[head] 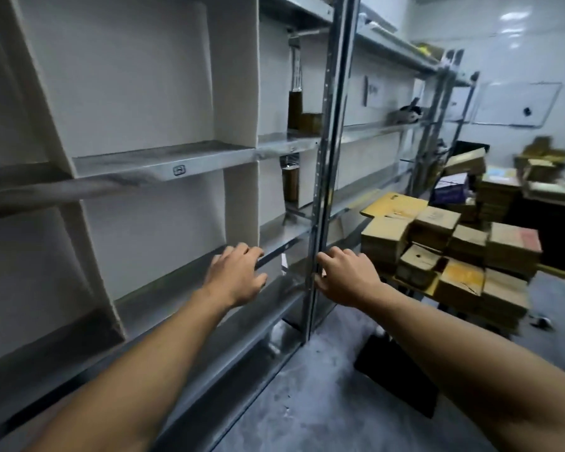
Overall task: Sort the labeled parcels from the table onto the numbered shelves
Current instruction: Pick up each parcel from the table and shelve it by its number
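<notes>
Whiteboard (516, 104) (far wall), grey floor (307, 402).

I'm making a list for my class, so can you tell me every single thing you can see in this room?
shelving: one long run, grey metal, left side, reaching to the back
dividers: several, white, upright between the shelves
metal post: one, silver, upright at the middle
brown box: one, brown, middle shelf, behind the post
parcels: many, brown and yellow cardboard, piled at right
whiteboard: one, white, far right, up high
floor: grey, below
dark flat thing: one, black, on the floor
left hand: one, bare, by the low shelf's front edge, no parcel
right hand: one, bare, beside the metal post, no parcel
</notes>
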Motion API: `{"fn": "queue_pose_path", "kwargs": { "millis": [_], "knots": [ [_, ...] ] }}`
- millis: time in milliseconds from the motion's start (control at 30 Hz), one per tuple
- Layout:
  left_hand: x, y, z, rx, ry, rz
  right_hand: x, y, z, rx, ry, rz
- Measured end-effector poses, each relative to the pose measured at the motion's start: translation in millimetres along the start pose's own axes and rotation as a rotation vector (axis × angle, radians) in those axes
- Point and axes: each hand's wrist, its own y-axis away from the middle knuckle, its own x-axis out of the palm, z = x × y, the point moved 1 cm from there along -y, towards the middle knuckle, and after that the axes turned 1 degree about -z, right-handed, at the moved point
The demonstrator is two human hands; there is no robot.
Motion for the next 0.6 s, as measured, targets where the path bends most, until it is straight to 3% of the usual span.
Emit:
{"fn": "queue_pose_path", "kwargs": {
  "millis": [267,600],
  "knots": [
    [63.5,-66.6,-94.3,0.161,0.048,0.113,36.1,37.9,-118.8,0.327,0.004,0.126],
    [134.2,-178.9,-167.0,0.342,0.086,0.172,74.1,2.1,-218.1,0.514,-0.003,0.173]
  ]
}}
